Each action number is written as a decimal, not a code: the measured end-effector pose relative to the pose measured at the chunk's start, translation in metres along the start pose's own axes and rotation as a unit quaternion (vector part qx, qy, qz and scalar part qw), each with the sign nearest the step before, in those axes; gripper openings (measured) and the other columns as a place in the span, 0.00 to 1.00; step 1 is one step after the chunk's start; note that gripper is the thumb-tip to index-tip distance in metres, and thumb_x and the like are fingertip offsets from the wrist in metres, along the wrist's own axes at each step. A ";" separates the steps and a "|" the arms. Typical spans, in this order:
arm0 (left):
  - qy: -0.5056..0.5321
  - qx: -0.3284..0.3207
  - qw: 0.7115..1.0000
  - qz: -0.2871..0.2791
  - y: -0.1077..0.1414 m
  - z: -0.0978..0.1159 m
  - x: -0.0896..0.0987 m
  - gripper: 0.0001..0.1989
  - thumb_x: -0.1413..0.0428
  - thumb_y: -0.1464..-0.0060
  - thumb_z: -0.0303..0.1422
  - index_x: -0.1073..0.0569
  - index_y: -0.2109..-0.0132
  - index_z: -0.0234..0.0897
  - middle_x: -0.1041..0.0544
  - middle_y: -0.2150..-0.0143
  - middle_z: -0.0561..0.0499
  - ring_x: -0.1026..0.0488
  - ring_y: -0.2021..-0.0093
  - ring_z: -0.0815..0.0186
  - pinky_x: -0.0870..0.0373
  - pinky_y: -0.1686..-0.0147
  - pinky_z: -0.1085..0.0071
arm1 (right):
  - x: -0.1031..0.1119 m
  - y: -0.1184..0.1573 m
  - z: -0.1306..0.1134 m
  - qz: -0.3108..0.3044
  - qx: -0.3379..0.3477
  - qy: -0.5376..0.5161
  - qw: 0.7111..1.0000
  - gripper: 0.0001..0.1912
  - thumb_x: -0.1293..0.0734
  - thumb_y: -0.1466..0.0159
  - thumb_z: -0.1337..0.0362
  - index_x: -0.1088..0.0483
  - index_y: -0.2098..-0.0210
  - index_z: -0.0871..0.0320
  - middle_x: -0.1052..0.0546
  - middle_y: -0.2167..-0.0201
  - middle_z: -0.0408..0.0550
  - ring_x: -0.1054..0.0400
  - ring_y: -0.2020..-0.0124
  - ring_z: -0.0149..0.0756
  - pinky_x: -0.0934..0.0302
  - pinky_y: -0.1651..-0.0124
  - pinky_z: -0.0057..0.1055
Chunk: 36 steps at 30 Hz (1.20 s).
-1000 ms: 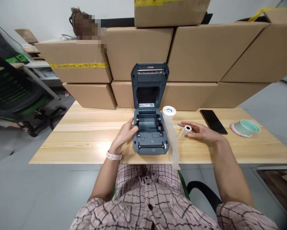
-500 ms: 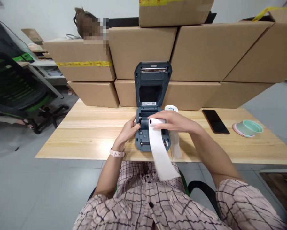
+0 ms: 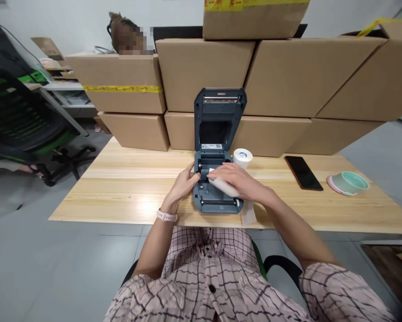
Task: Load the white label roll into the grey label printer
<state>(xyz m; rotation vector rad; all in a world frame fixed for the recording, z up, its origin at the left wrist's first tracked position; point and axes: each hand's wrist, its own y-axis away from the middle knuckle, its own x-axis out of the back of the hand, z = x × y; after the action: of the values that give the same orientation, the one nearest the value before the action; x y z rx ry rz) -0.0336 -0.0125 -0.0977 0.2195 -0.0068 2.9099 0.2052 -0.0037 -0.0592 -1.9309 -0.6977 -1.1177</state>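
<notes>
A dark grey label printer (image 3: 201,197) stands on the table with its lid (image 3: 236,120) raised. My left hand (image 3: 182,185) grips the printer's left side, the thumb over the rim of the bay. My right hand (image 3: 239,181) is closed on a small white paper roll (image 3: 224,187), blurred by motion, over the printer's open bay. The palm and fingers hide part of this roll, and I cannot tell whether it touches the bay. Just behind my right hand stands another white label roll (image 3: 243,156). A pale paper strip (image 3: 249,214) lies beside the printer's right front.
Cardboard boxes (image 3: 204,67) are stacked along the table's back edge. On the right of the wooden table (image 3: 120,192) lie a black phone (image 3: 303,173) and a green cup (image 3: 350,182). A person's head (image 3: 129,36) shows behind the boxes; an office chair (image 3: 26,120) is at left.
My right hand has turned palm down, lower over the bay. The paper tail that hung over the printer's front has swung up and no longer hangs there. My left hand keeps its hold.
</notes>
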 end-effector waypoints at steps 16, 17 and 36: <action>0.010 -0.002 1.000 0.014 0.001 -0.005 -0.002 0.31 0.43 0.39 0.37 0.34 0.31 0.31 0.38 0.78 0.62 0.46 0.80 0.74 0.49 0.79 0.78 | -0.039 0.057 -0.065 0.226 0.010 -0.079 0.971 0.21 0.40 0.31 0.78 0.23 0.48 0.52 0.15 0.54 0.49 0.21 0.53 0.39 0.25 0.53 0.40; 0.012 0.001 1.000 0.020 0.001 -0.006 -0.002 0.32 0.43 0.40 0.37 0.34 0.31 0.32 0.37 0.78 0.61 0.44 0.79 0.74 0.48 0.79 0.78 | -0.038 0.058 -0.064 0.221 0.014 -0.106 0.969 0.21 0.40 0.31 0.78 0.23 0.49 0.52 0.15 0.55 0.48 0.21 0.52 0.39 0.24 0.52 0.40; 0.044 0.029 0.997 0.063 -0.002 -0.006 -0.006 0.38 0.33 0.48 0.41 0.31 0.33 0.35 0.22 0.71 0.54 0.30 0.75 0.70 0.34 0.72 0.75 | -0.033 0.062 -0.065 0.186 0.010 -0.118 0.975 0.20 0.38 0.33 0.79 0.22 0.50 0.53 0.15 0.51 0.49 0.21 0.47 0.39 0.23 0.49 0.43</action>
<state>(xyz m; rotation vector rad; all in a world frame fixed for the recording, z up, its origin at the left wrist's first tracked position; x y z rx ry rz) -0.0280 -0.0122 -0.1049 0.1032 0.0821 3.0451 0.2079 -0.0941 -0.0903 -2.0882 -0.4393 -0.6563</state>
